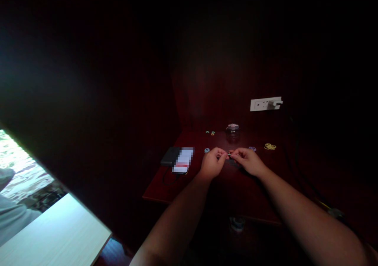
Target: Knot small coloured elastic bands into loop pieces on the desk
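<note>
My left hand (213,162) and my right hand (248,160) meet over the dark red desk, thumbs and forefingers pinched. Stretched between their fingertips is a small pale strip (229,154), which looks like an elastic band; its full shape is hidden. Just below the fingers lies something greyish (232,162) that I cannot make out. A small blue band (207,150) sits beside my left hand. Purple bands (252,149) lie by my right hand, with a pile of yellow bands (270,146) farther right. Several small green and orange bands (212,133) rest toward the back.
A clear lidded jar (233,133) stands behind my hands. To the left, a phone (183,159) with a blurred screen overlaps a black flat case (170,156). A wall socket (265,104) holds a plug. Dark cables hang at right. A pale tabletop (56,234) shows lower left.
</note>
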